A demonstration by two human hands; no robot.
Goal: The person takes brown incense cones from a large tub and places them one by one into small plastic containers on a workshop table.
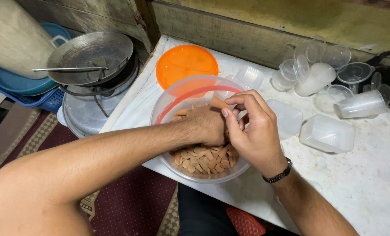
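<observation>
left hand [208, 124] clenched in the clear bowl [168, 105] of brown pieces [203, 159], right hand [252, 129] pinching one.

Left hand [208, 124] curled downward; right hand [252, 126] in pinching grip.

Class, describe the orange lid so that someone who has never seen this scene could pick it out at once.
Start at the white table and find the big clear tub of brown pieces that both hands reach into. Just behind it lies the lid, flat and round. It is the only bright orange thing there; the other plastic pieces nearby are clear.
</observation>
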